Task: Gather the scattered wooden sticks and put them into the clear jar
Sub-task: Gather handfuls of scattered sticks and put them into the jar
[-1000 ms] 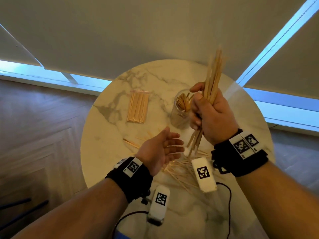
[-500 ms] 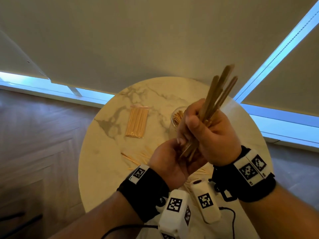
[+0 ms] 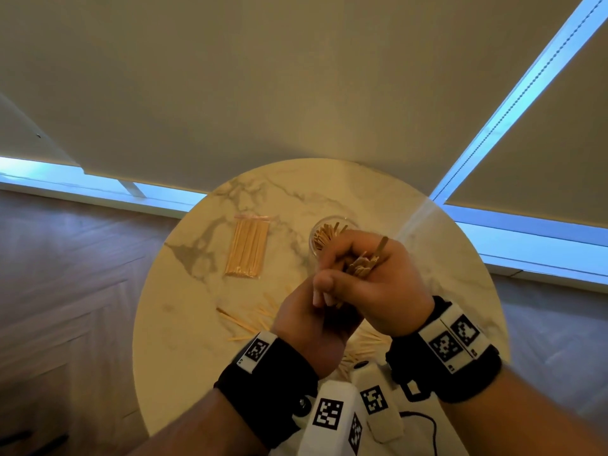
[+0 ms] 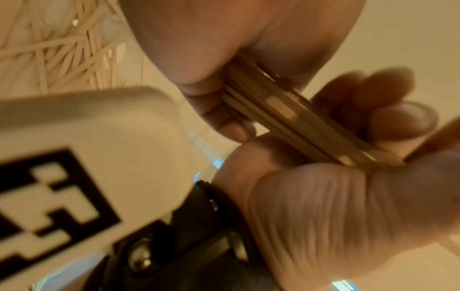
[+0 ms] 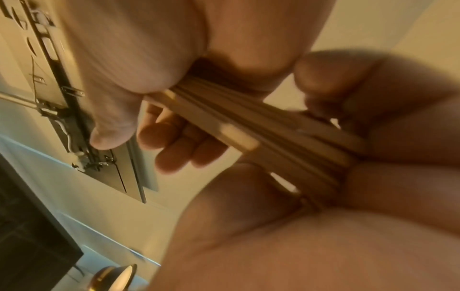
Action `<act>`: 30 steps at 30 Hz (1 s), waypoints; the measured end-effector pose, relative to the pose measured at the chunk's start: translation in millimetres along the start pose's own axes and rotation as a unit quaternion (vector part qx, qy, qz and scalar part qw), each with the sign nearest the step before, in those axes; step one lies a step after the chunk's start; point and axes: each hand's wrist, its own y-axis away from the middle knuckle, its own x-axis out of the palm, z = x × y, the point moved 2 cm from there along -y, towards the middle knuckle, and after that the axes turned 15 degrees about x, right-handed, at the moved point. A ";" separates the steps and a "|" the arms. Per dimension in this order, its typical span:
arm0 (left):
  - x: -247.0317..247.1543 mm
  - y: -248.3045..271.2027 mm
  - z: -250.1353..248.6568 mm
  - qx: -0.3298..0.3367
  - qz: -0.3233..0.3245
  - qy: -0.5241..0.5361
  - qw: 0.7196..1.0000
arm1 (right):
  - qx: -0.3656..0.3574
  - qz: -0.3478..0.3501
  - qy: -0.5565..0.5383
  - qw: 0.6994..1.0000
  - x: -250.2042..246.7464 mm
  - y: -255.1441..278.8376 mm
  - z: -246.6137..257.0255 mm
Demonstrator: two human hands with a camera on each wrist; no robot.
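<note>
My right hand (image 3: 378,291) grips a bundle of wooden sticks (image 3: 362,264), held up over the table with its top ends toward the head camera. Beneath it, my left hand (image 3: 309,327) presses its palm against the bundle's lower ends. The wrist views show those sticks (image 4: 286,118) (image 5: 248,133) running from the right fist into the left palm (image 4: 348,196), the left fingers (image 5: 174,149) loosely curled beside them. Behind the hands stands the clear jar (image 3: 329,235), holding several sticks and partly hidden. Loose sticks (image 3: 243,324) lie scattered on the table under my wrists.
A wrapped pack of sticks (image 3: 246,250) lies flat on the round marble table (image 3: 184,324), left of the jar. White marker boxes (image 3: 329,419) and a black cable (image 3: 427,419) sit at the near edge. Wooden floor surrounds the table, with blinds behind.
My left palm came up under the bundle and now presses its lower ends. Both hands rose toward the camera, and the bundle tipped until its top ends face me.
</note>
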 end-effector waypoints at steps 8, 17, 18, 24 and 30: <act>2.1 -13.7 -3.4 0.012 -0.032 -0.059 0.998 | -0.012 -0.092 0.264 0.960 -17.3 -4.2 -8.8; -13.7 -50.9 -40.2 0.186 -0.021 -0.445 0.876 | 0.020 -0.334 0.269 0.903 -59.5 -24.5 -15.0; -16.6 -55.2 -46.2 0.227 -0.006 -0.538 0.812 | 0.024 -0.349 0.281 0.894 -62.7 -31.5 -17.5; -12.1 -79.1 -56.9 0.198 0.138 -0.715 0.656 | 0.068 -0.304 0.386 0.868 -56.3 -79.1 -57.9; -21.5 -90.4 -51.7 0.195 0.167 -0.674 0.693 | 0.068 -0.244 0.499 0.829 -51.2 -79.2 -89.5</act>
